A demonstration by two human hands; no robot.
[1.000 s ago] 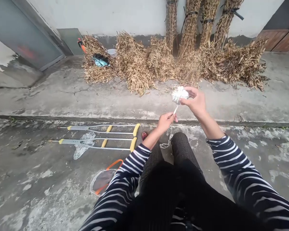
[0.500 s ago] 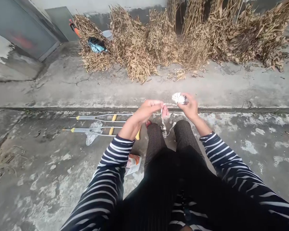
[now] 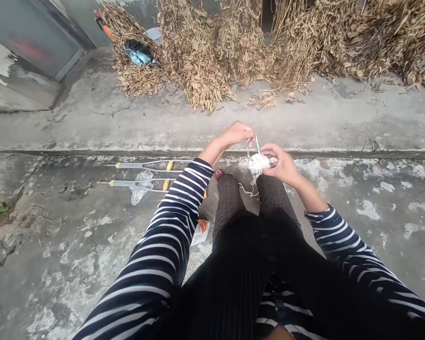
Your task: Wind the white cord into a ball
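My right hand (image 3: 281,164) is closed on a ball of white string (image 3: 258,163), which it holds from the right side above my knees. Up and to the left, my left hand (image 3: 239,134) pinches a white strand (image 3: 257,143) that runs taut down to the ball. A second length of string (image 3: 248,191) drops from the fingers and dangles loosely between my legs. The ball looks wound around its middle, with loops fanning out. Whatever lies inside the winding is hidden.
Two crutches (image 3: 131,183) with yellow grips lie on the concrete at left, beside a clear plastic bag (image 3: 141,188). A printed packet (image 3: 200,231) is near my left leg. Dry plant bundles (image 3: 198,61) lean along the wall beyond the low step (image 3: 145,127).
My left hand has risen and moved right, lifting the strand above the ball. The right hand has lowered the ball slightly towards my knees. The view has tilted down a little.
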